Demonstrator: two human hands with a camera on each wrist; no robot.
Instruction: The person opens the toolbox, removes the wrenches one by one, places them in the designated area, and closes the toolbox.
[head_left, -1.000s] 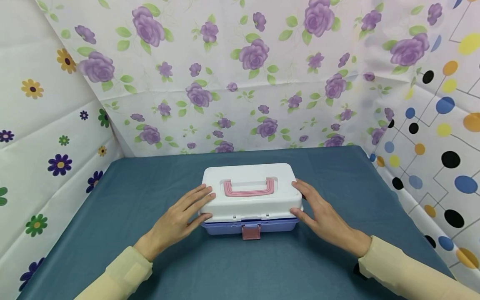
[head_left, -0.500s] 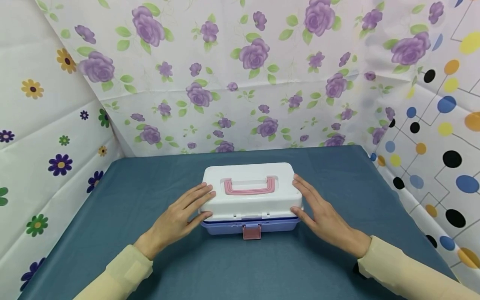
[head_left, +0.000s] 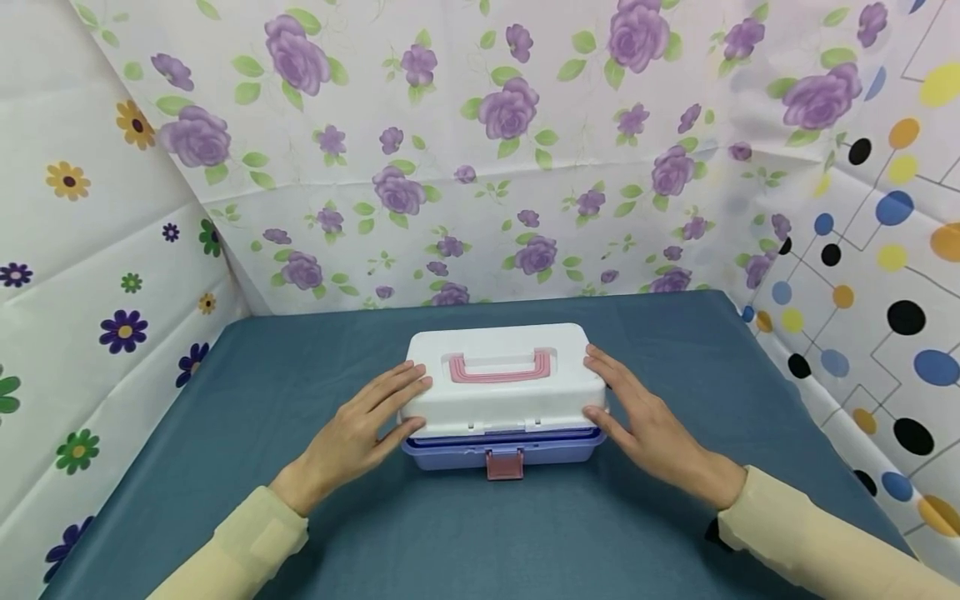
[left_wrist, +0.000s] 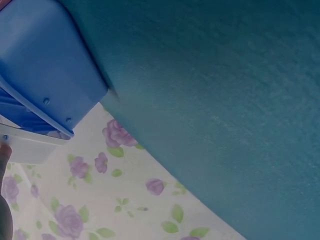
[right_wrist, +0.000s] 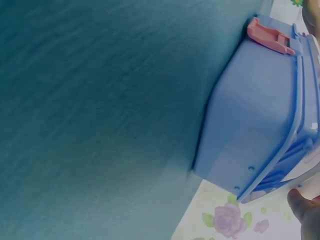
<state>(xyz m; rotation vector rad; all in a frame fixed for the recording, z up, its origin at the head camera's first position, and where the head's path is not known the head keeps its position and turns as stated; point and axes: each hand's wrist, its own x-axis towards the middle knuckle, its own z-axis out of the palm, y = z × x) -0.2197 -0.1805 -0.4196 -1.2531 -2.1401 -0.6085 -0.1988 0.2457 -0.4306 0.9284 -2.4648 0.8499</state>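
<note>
- Storage box (head_left: 502, 400) sits mid-table on the blue cloth (head_left: 300, 517), with its long front side facing me; it has a white lid (head_left: 504, 387) over a lavender-blue base (head_left: 450, 454).
- I see the lid lifted slightly off the base: a thin gap runs between them along the front, and both wrist views show that gap at the box ends.
- A pink handle (head_left: 501, 370) lies flat in a recess on top of the lid, and a pink latch (head_left: 504, 464) hangs down at the middle of the base's front.
- I cannot tell what the box holds; the gap is too narrow to see inside.
- My left hand (head_left: 358, 433) lies against the left end of the lid, fingers straight and spread a little, with the thumb tucked under the lid's lower edge.
- My right hand (head_left: 651, 425) mirrors it on the right end, fingers straight along the lid's side and the thumb at the lower front corner.
- I can read no brand, label or writing on the box in any view.
- Behind the table hangs a sheet printed with purple roses (head_left: 510, 108); the left wall shows small coloured flowers (head_left: 120, 329), the right wall coloured dots joined by lines (head_left: 892, 208).
</note>
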